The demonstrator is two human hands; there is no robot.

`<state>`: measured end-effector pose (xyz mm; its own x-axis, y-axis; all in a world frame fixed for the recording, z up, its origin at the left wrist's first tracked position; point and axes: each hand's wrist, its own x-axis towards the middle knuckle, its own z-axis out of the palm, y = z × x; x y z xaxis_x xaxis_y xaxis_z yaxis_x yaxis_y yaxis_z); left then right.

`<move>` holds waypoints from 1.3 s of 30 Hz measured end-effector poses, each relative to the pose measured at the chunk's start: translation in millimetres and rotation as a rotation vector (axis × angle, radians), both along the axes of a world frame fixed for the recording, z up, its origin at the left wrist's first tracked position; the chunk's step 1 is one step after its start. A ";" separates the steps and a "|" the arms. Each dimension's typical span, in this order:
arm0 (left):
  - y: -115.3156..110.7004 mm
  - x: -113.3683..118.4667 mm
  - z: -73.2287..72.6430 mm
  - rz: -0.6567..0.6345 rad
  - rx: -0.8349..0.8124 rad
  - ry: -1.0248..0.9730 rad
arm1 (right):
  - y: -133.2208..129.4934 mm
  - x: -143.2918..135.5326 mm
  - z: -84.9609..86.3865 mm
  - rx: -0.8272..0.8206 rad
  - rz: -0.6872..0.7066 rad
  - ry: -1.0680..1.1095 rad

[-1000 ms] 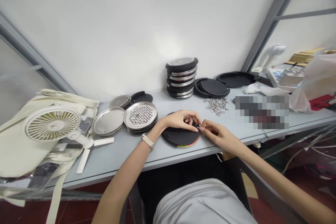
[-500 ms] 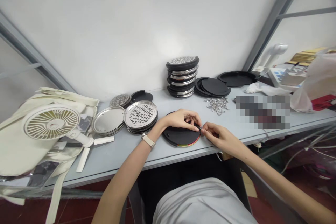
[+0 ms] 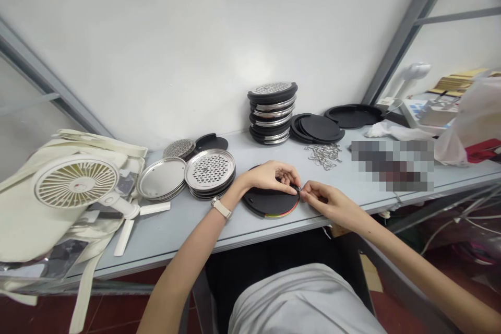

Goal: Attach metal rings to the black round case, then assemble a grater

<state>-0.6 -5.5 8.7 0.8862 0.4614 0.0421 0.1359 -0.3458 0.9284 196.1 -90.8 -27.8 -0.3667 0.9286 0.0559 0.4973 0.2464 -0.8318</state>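
Note:
A round black disc (image 3: 272,202) with a red and yellow-green stripe on its near rim lies at the front of the table. Over its top rests my left hand (image 3: 276,176), fingers curled, thumb and fingertips pressed at the right rim. My right hand (image 3: 326,201) pinches a small metal piece (image 3: 300,189) at that same rim; its shape is too small to make out. Behind my right hand is a loose pile of metal clips or chains (image 3: 324,156). A tall stack of black and silver discs (image 3: 273,115) stands near the wall.
Left of my hands are a perforated metal disc stack (image 3: 210,170) and plain metal lids (image 3: 162,179). A white fan (image 3: 76,181) lies on a cream bag (image 3: 23,219). Black trays (image 3: 354,116) and a plastic bag (image 3: 479,115) are at the right.

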 end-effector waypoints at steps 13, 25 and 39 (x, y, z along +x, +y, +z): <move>0.9 0.2 -1.4 -0.052 0.012 -0.008 | 2.2 8.9 5.9 -0.010 0.009 -0.022; 9.2 -13.3 9.0 -0.008 0.201 0.162 | -2.0 -7.6 4.1 0.047 -0.092 -0.032; -1.4 -2.2 -0.3 0.094 0.225 0.133 | 1.2 0.4 8.2 0.048 -0.031 -0.115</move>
<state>-2.7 -6.9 8.4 0.8445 0.5341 0.0392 0.2923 -0.5211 0.8019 196.5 -89.6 -19.6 -0.3444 0.9369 0.0596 0.5968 0.2675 -0.7565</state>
